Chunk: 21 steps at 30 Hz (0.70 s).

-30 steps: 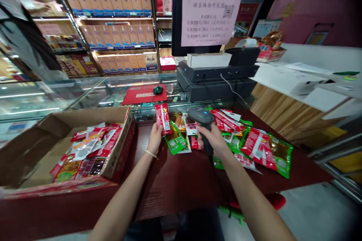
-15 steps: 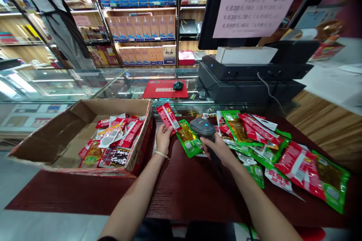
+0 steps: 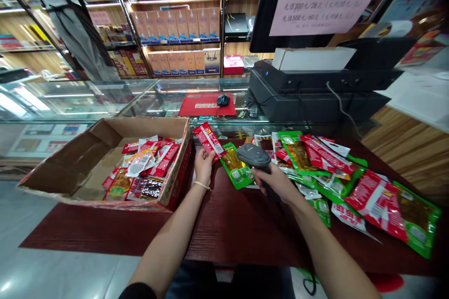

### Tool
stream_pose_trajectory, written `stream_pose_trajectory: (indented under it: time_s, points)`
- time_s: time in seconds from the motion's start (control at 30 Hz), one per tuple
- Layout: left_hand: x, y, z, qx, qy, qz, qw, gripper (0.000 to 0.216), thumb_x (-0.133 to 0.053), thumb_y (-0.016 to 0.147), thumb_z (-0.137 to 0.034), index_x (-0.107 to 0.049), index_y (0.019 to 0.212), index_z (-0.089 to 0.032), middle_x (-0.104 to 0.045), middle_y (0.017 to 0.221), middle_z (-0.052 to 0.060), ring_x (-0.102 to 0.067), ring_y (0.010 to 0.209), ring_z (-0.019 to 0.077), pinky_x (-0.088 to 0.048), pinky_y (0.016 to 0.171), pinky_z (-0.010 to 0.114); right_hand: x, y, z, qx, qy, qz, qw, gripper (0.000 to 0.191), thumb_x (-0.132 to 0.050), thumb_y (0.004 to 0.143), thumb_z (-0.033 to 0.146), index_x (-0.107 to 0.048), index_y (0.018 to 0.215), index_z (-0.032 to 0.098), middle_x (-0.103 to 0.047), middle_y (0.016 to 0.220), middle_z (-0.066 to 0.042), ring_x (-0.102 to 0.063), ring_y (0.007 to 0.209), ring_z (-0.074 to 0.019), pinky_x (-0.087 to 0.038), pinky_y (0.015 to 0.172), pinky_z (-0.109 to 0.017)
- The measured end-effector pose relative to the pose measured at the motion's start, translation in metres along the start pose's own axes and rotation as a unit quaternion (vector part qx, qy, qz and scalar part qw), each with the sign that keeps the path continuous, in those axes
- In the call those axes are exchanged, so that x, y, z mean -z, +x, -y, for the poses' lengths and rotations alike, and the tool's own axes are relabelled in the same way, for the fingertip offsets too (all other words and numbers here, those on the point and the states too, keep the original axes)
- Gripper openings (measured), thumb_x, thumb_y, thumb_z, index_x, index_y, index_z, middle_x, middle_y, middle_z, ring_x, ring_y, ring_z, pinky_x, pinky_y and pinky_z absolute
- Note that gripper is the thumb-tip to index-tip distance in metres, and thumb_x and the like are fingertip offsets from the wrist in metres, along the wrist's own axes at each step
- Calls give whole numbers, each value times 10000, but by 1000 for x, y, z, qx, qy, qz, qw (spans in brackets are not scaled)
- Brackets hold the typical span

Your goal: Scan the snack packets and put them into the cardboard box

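My left hand point(image 3: 203, 168) pinches the lower end of a red snack packet point(image 3: 208, 141), its printed back with a barcode facing up. In my right hand point(image 3: 275, 181) is a dark grey barcode scanner point(image 3: 254, 155), its head pointing left toward that packet. Under and between the two lies a green-edged snack packet point(image 3: 234, 167) on the dark red table. To the left, a cardboard box point(image 3: 84, 187) holds several red and clear packets point(image 3: 159, 159). A loose heap of red, green and white packets point(image 3: 326, 168) spreads to the right of my right hand.
Behind the table runs a glass counter point(image 3: 140, 98) with a red mouse pad point(image 3: 196, 108) and a black mouse point(image 3: 223, 100). A black cash drawer point(image 3: 315, 107) stands at the back right, under a monitor with a pink sign point(image 3: 326, 0). A person point(image 3: 66, 23) stands at the far left shelves.
The view has shifted slightly. My left hand still grips the red packet and my right the scanner, whose small blue light no longer shows.
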<state>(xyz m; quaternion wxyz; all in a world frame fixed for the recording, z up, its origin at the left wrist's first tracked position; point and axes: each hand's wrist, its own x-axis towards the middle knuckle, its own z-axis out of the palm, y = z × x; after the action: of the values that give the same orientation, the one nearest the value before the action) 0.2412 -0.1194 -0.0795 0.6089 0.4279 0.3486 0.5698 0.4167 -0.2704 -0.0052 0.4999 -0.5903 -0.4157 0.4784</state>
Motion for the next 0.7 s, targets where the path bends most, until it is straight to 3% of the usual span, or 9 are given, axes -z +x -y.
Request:
stream_pose_trajectory:
  time_s: [0.43,0.57,0.7]
  points:
    - [-15,-12,-12,-64,102,-2,993,264,-632,788,-297,-632,1005,-146,-701,1009,95,-655,929,205,-503,850,314,-5,0,12,34,82,-26,996,339,-712,758,463,-478,722,221,-512,491,65,-451,334,-98,-379,321,-232]
    - [-32,-28,-53,-92,59,44,993,293,-645,803,-292,-611,1053,-142,-698,1033,116,-669,917,205,-521,854,328,-11,-2,27,46,96,-50,993,353,-712,756,477,-486,695,212,-506,478,57,-447,333,-92,-375,311,-222]
    - [-34,-43,-121,-170,51,70,982,328,-652,825,-291,-580,1117,-162,-689,1082,112,-670,953,193,-529,863,319,-20,-6,43,59,104,-38,992,349,-744,729,470,-511,787,217,-529,513,63,-467,351,-95,-386,321,-215]
